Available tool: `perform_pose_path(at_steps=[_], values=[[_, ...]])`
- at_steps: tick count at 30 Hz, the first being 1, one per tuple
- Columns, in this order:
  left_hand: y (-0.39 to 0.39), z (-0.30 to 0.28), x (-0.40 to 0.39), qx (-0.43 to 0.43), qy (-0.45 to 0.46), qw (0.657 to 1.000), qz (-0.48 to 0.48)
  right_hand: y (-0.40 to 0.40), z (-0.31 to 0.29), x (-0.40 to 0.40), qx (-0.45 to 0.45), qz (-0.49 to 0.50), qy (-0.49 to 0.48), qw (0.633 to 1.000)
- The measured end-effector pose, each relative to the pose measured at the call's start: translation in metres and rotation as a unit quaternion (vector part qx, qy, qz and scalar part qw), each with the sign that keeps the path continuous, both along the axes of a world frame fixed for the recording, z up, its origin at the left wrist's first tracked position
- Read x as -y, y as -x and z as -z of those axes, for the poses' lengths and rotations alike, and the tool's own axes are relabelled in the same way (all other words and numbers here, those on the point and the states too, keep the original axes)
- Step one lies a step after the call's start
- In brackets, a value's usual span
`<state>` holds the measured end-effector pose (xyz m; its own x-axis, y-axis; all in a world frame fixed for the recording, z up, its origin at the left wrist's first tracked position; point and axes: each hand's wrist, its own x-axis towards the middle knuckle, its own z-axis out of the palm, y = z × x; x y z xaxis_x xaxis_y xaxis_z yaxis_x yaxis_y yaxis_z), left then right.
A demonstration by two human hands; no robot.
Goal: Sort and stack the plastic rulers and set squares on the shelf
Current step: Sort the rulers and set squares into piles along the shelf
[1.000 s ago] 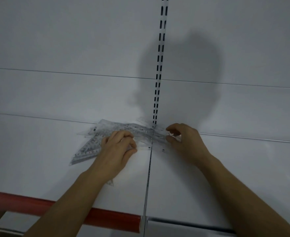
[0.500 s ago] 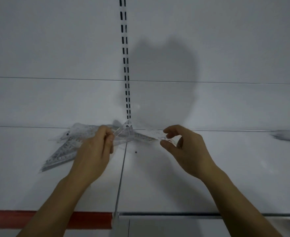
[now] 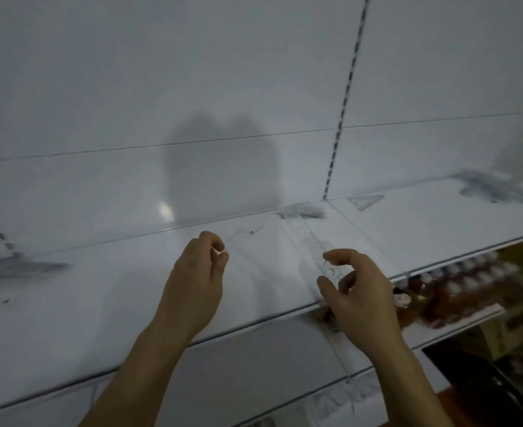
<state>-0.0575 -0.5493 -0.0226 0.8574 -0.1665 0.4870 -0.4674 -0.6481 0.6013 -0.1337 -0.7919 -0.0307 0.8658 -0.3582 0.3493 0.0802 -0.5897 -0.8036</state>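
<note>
Between your two hands, above the white shelf (image 3: 100, 303), you hold clear plastic rulers. Your left hand (image 3: 192, 291) pinches the near end of one clear ruler (image 3: 244, 234) between thumb and curled fingers; the strip runs away from you and to the right, and a small dark mark near its far end is too blurred to read. Your right hand (image 3: 358, 294) has its thumb and fingers curled around a second clear ruler (image 3: 315, 251), which reaches from the hand toward the back of the shelf. Faint printed marks run along this one, but no number or brand can be made out.

Further back, a small heap of clear pieces (image 3: 303, 210) lies against the back panel (image 3: 192, 87), just left of the slotted upright (image 3: 343, 100). Right of the upright a clear set square (image 3: 365, 201) lies flat, and a larger blurred pile (image 3: 500, 186) sits far right. Another smeared pile (image 3: 16, 269) lies at the far left. Your head's shadow falls on the back panel. Below the shelf edge on the right, rows of brownish bottles (image 3: 457, 288) with light caps stand on a lower shelf, their labels unreadable.
</note>
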Motion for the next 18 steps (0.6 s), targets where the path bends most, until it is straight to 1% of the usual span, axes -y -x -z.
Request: perform_pose_path(at_steps=[4, 8, 12, 18], values=[[-0.003, 0.002, 0.102, 0.007, 0.007, 0.999, 0.053, 0.013, 0.004, 0.078, 0.0, 0.036, -0.004, 0.999], [-0.01, 0.003, 0.185, -0.001, -0.012, 0.997, 0.08, 0.014, -0.002, 0.138, -0.008, 0.055, -0.007, 0.998], [-0.037, -0.008, 0.24, 0.001, -0.056, 0.994, 0.095, 0.006, -0.014, 0.189, 0.002, 0.074, -0.024, 0.997], [-0.109, -0.009, 0.294, -0.004, -0.13, 0.987, 0.096, -0.032, -0.015, 0.241, 0.0, 0.068, -0.012, 0.998]])
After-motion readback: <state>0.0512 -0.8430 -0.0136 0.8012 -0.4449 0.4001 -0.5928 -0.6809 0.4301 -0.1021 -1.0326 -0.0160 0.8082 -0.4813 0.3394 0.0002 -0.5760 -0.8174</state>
